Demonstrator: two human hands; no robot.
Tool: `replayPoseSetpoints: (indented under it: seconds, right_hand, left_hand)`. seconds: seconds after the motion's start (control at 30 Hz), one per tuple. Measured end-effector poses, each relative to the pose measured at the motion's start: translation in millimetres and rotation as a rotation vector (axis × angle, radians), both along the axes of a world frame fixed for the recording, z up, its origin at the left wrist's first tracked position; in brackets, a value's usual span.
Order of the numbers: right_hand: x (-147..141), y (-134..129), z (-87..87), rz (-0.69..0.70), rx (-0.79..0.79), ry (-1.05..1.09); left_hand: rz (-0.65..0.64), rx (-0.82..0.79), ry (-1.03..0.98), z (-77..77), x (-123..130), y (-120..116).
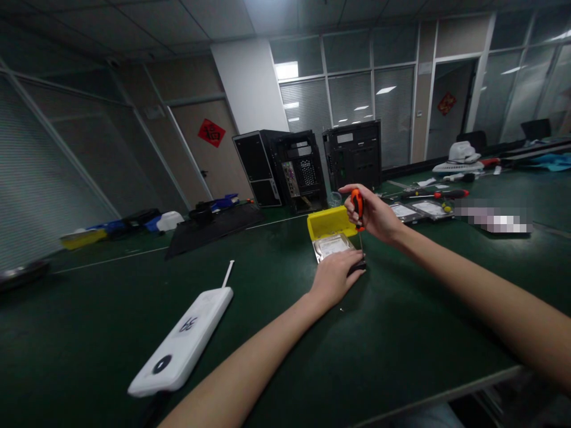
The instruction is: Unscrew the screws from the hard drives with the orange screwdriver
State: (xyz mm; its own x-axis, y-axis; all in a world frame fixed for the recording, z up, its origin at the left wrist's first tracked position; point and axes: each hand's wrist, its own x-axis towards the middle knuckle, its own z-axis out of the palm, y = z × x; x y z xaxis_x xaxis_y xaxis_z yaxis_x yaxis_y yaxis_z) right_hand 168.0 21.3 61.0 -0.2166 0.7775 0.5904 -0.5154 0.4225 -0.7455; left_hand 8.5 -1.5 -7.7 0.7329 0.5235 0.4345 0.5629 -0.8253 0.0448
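Orange screwdriver (357,208) — right hand (377,215), left hand (333,274) on drive (331,245)

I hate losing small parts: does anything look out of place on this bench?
One thing: a tiny pale piece lies alone on the green table, near the left hand. It looks stray, apart from the hard drive; it's too small to identify.

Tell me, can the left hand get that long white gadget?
Probably yes: nothing seems to stand between the left hand and the white gadget, though the hand must leave the hard drive first.
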Motion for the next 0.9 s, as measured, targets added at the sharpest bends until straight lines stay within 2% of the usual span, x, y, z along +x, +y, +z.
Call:
replayPoseSetpoints:
  seconds: [0.13,0.37,0.57,0.67,0.9]
  right_hand:
    - [0.9,-2.7,1.8,0.019,-0.024,0.002]
    - [-2.5,-3.5,2.0,-0.108,-0.068,0.008]
    - [-1.4,-3.3,4.0,0.061,-0.035,-0.01]
    - [-0.2,-4.7,5.2,0.094,-0.062,-0.04]
    - [0.1,1.3,0.5,-0.067,-0.07,0.07]
  left_hand:
    - [0.001,0.001,0.001,-0.4,-0.3,0.0]
    - [-0.014,0.009,0.008,0.9,0.1,0.1]
    - [-0.019,0.008,0.012,1.7,0.2,-0.5]
    - [-0.019,0.009,0.007,1.0,-0.3,0.0]
    - [-0.026,0.011,-0.006,-1.0,-1.3,1.4]
